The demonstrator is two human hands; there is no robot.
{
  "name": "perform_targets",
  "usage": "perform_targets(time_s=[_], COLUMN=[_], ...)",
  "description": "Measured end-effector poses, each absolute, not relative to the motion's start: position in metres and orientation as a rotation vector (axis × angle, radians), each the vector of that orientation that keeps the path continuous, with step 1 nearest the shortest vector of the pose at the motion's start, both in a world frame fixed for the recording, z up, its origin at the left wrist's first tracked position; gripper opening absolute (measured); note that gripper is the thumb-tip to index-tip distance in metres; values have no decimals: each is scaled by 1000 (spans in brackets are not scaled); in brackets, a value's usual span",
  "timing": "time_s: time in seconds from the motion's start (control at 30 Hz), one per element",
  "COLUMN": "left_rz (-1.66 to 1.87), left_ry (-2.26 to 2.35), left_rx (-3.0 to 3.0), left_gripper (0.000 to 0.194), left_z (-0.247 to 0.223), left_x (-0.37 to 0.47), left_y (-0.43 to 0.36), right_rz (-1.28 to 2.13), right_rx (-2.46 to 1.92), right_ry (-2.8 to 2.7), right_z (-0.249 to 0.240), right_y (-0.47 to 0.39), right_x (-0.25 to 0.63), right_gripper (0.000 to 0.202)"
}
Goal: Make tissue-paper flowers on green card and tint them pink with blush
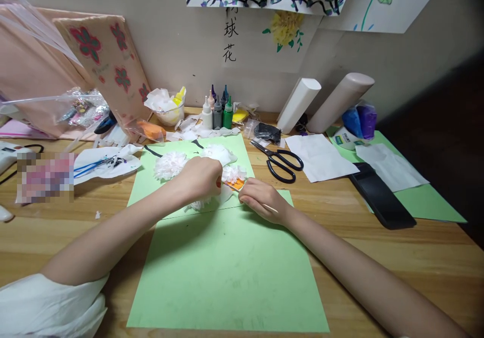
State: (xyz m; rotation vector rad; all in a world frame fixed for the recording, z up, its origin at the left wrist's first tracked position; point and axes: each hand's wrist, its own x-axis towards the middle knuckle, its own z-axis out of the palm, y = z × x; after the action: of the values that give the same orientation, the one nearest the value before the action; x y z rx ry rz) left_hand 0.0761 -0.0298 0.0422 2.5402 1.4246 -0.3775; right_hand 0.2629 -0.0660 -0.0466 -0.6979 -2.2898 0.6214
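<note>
Light green paper lies in front of me, its far part bearing fluffy white paper flowers. My left hand is closed over the middle of these flowers, fingers curled downward; what they hold is hidden. Just right of it, my right hand is closed around a thin stick-like tool, whose slim end points left toward the left fingers. Between the hands shows a small orange patch beside another white ruffled flower. Black strips mark the paper's far left.
Black-handled scissors lie right of the flowers, beside white paper sheets and a black phone. Small paint bottles and a tissue-filled cup stand at the wall. Blue-stained brushes rest on tissue at left.
</note>
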Motion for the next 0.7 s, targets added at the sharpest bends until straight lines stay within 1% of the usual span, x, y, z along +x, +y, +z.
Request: perform_targets(time_s=[0.33,0.6,0.7], left_rz=[-290,-196,-183], left_ry=[1497,1510,1529], left_rx=[2610,2767,2778], left_gripper=[19,17,16], left_z=[33,27,26], left_x=[81,81,81], left_y=[-27,-27,-27], right_rz=[565,468,453], right_rx=[-803,-638,-611], right_ry=[-2270,-2194,-2280], right_z=[-50,-47,-48], right_y=[-65,-70,-71], right_x=[262,262,261], right_gripper=[30,37,34])
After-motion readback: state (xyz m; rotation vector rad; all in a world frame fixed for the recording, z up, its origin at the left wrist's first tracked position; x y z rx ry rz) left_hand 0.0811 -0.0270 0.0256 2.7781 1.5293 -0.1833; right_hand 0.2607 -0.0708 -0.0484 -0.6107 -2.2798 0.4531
